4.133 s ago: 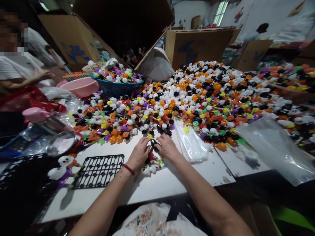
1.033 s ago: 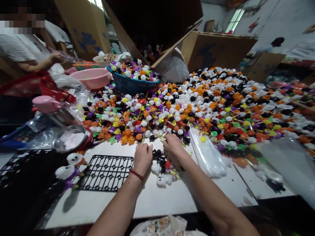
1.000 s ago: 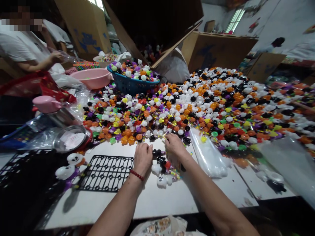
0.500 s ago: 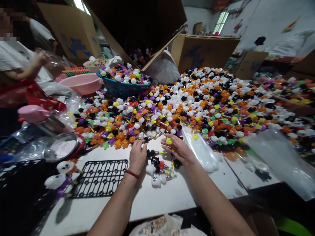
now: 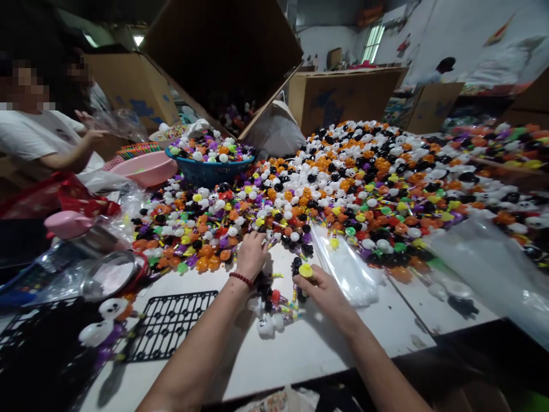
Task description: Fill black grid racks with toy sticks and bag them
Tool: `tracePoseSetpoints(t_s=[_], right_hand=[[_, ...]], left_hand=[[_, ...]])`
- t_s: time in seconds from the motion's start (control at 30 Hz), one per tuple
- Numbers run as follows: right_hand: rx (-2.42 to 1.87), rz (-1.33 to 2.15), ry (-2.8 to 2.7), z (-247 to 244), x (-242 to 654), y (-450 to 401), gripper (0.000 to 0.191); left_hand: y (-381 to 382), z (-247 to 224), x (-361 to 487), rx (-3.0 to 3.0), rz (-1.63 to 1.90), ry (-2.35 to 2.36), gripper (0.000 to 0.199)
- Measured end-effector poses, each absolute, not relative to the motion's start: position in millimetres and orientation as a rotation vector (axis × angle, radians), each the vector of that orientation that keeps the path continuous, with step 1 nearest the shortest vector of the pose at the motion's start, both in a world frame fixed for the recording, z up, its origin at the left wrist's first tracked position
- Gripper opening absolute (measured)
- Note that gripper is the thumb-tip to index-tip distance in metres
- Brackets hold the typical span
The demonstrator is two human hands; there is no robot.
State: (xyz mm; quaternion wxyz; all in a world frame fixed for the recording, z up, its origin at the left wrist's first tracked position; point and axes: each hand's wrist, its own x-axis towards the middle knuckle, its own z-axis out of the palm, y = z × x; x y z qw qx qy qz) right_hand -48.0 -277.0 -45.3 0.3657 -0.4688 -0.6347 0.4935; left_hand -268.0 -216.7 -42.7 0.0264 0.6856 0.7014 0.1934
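Observation:
My left hand [image 5: 251, 256], with a red bead bracelet at the wrist, reaches to the near edge of the heap of small coloured toys [image 5: 334, 171]; its fingertips are hidden among them. My right hand [image 5: 319, 286] is closed on a yellow-topped toy [image 5: 306, 270] above the white table [image 5: 274, 375]. Between the hands lies a small group of toys, among them a white ghost-like one [image 5: 266, 325] and a red one [image 5: 275, 296]. A black grid tray [image 5: 174, 326] lies left of my left forearm.
Clear plastic bags [image 5: 347, 269] lie right of my right hand. Behind the heap stand a blue basket [image 5: 210, 171], a pink basin [image 5: 143, 169] and a tilted cardboard box [image 5: 223, 63]. A metal bowl [image 5: 109, 277] is at left, and a person [image 5: 38, 137] is beyond.
My left hand has moved forward and right to the heap's edge. My right hand has moved down and closed around the yellow-topped toy. The camera view has shifted slightly.

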Motion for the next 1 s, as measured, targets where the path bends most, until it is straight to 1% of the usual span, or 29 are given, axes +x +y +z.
tracePoseSetpoints(t_s=[0.1,0.2,0.27,0.4,0.47,0.6,0.7,0.77,0.83,0.9,1.0], right_hand=[[-1.191,1.271,-1.65,-45,-41,-285,0.04],[-1.172,1.37,-1.636,-47,-38,-293,0.037],[-1.201,1.353,-1.635,-48,-37,-298,0.035],[-1.286,1.306,-1.648,-43,-30,-306,0.058],[-1.289,1.301,-1.681,-40,-26,-307,0.059],[-1.286,1.305,-1.695,-38,-22,-306,0.054],[-1.274,1.32,-1.686,-39,-25,-307,0.052],[-1.249,1.332,-1.685,-40,-28,-308,0.05],[-1.217,1.333,-1.688,-41,-30,-309,0.046],[-1.192,1.305,-1.698,-41,-32,-309,0.042],[-1.138,1.241,-1.709,-38,-31,-308,0.038]], left_hand=[[-197,-43,-253,2.198,0.433,2.092,0.025],[-176,-49,-242,2.145,0.266,2.14,0.027],[-164,-53,-241,2.104,0.189,2.169,0.027],[-156,-57,-249,2.12,0.157,2.091,0.028],[-160,-58,-256,2.131,0.191,2.023,0.026],[-176,-61,-271,2.081,0.339,1.911,0.022],[-190,-61,-281,1.987,0.542,1.833,0.016],[-199,-59,-286,1.893,0.711,1.777,0.016],[-209,-55,-289,1.763,0.895,1.716,0.021],[-221,-50,-289,1.593,1.073,1.64,0.03],[-243,-42,-282,1.35,1.249,1.499,0.04]])
